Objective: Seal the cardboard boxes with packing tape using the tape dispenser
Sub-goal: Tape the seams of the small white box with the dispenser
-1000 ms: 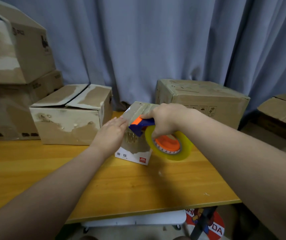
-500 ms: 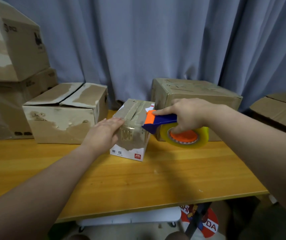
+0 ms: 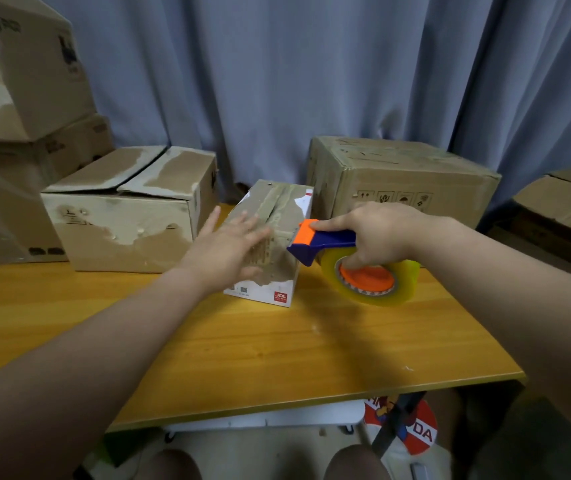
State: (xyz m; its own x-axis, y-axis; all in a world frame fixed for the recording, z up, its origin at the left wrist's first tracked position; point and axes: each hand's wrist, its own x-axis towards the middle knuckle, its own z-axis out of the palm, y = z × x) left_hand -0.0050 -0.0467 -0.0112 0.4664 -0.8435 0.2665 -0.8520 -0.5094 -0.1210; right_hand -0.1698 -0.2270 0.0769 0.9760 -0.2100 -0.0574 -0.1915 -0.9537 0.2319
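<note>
The small box (image 3: 279, 216) in the middle of the wooden table (image 3: 242, 348) looks sealed to me, with a glossy strip along its top seam, while the larger box (image 3: 121, 216) to its left has worn flaps lying loose and seems next in line. My right hand (image 3: 381, 233) is wrapped round the blue plastic handle of the tape dispenser (image 3: 322, 241), forefinger laid straight toward its orange head just beside the small box's near right corner, the clear yellowish roll (image 3: 374, 284) hanging below. My left hand (image 3: 228, 247) is flat, fingers spread over the scuffed, peeling cardboard, holding nothing.
</note>
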